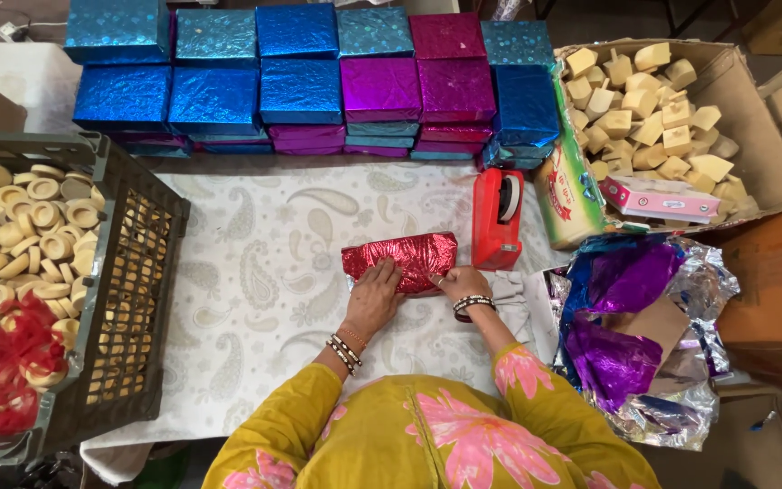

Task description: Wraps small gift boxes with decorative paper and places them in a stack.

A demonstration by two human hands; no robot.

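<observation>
A: Head view shows both hands pressing on one small box wrapped in shiny red foil (400, 260). It lies on the white paisley-patterned bench (255, 299), directly under the fingers.

B: How do the hands stand?

A: The left hand (373, 294) lies flat on the near left part of the box, fingers spread. The right hand (460, 282) is more closed and pinches the foil at the near right corner.

B: Which step is this, you think?

A: I judge the foil is being folded down on the near side; the wrap looks almost closed. Fixing the fold would need tape, and the red tape dispenser (497, 217) stands just beyond the right hand.

B: And around?

A: Stacks of blue and magenta foil-wrapped boxes (319, 86) stand far beyond the hands. Loose purple and silver foil sheets (644, 335) lie right of the right hand, and a dark plastic crate of pale round pieces (133, 272) stands left of the left hand.
</observation>
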